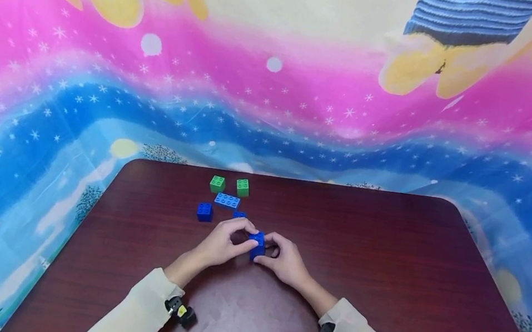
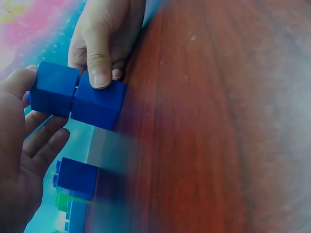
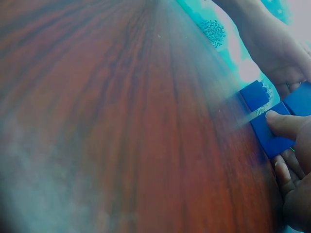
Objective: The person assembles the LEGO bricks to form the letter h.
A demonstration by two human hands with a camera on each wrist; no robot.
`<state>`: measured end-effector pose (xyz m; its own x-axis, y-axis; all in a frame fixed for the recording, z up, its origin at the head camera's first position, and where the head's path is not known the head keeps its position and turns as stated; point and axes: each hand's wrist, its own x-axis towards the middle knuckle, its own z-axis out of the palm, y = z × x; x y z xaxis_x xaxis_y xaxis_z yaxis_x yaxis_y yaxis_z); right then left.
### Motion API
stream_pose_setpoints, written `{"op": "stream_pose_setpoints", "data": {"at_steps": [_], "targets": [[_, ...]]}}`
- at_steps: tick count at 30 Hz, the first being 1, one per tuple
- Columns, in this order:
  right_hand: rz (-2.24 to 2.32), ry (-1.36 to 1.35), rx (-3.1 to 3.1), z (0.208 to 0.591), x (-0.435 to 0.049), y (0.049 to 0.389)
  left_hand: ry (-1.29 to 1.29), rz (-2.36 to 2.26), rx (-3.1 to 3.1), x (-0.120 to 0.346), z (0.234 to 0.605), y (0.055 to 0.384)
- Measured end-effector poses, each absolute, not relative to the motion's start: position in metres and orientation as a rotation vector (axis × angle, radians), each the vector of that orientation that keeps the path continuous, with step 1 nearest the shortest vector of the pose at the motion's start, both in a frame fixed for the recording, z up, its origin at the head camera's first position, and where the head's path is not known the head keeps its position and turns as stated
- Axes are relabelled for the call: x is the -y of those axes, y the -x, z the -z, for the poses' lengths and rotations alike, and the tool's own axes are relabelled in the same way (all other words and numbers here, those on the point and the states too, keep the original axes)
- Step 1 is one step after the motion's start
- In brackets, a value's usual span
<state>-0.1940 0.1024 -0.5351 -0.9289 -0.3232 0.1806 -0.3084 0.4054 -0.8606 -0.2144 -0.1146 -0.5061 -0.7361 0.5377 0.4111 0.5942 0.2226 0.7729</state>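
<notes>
Above the front middle of the table, two dark blue square building bricks stand end to end, one over the other. My left hand (image 1: 221, 245) pinches the upper brick (image 2: 52, 91) between thumb and fingers. Lower down, the right hand (image 1: 287, 261) grips the lower brick (image 2: 99, 101), its thumb flat on the brick's side. A thin seam shows between the two bricks in the left wrist view; whether they are fully pressed together I cannot tell. Just behind the left hand's fingers, another dark blue brick (image 1: 239, 214) is partly hidden.
Left of that lies a dark blue square brick (image 1: 205, 212). A long light blue brick (image 1: 227, 201) sits farther back, with two green bricks, the left one (image 1: 217, 183) and the right one (image 1: 242, 187), near the back edge of the brown table (image 1: 362, 240). A printed cloth hangs behind.
</notes>
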Motion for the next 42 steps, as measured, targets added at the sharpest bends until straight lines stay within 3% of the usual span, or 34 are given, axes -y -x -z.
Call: {"op": "stream_pose_setpoints", "data": {"at_steps": [13, 25, 32, 42], "targets": [[1.600, 0.574, -2.622, 0.537, -0.104, 0.195, 1.175, 1.549, 2.399, 0.112, 0.506, 0.221], [1.613, 0.568, -2.607, 0.537, -0.105, 0.195, 1.103, 1.609, 2.363, 0.105, 0.489, 0.205], [1.605, 0.589, -2.608, 0.538, -0.102, 0.196, 1.001, 1.651, 2.405, 0.111, 0.509, 0.207], [1.599, 0.596, -2.625, 0.537, -0.102, 0.195, 1.124, 1.472, 2.397, 0.114, 0.508, 0.214]]}}
